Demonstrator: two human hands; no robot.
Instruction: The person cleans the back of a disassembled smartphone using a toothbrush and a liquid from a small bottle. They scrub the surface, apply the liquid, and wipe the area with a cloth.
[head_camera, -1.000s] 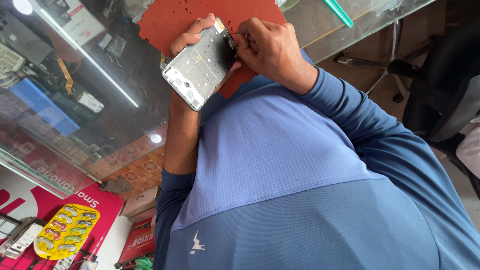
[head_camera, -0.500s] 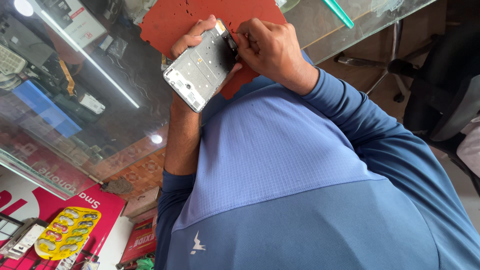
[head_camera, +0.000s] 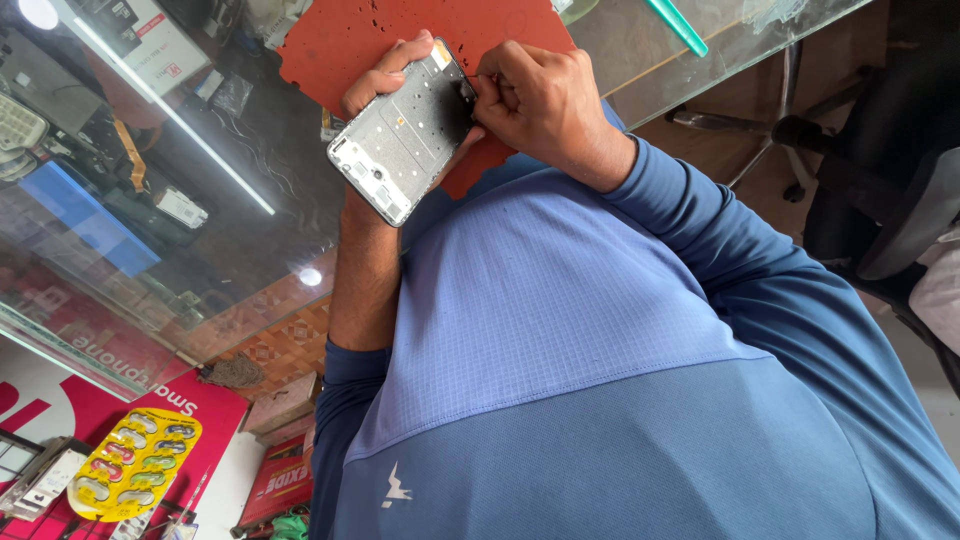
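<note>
Phone frame (head_camera: 402, 145), back off and metal mid-plate showing, sits tilted above the red mat (head_camera: 340, 40) on the glass surface (head_camera: 230, 200), held from below in the left hand (head_camera: 385, 80), whose grip is clamped round its top edge w/ thumb on the side. Right hand (head_camera: 545, 105) has its grip pinched together on a thin dark tool, too small to name, tip at the frame's upper right corner, so this looks like the pry/pick step on that corner. Next move prob. needs a steady left hold & small, controlled pressure at the tip w/o slipping across the plate.
</note>
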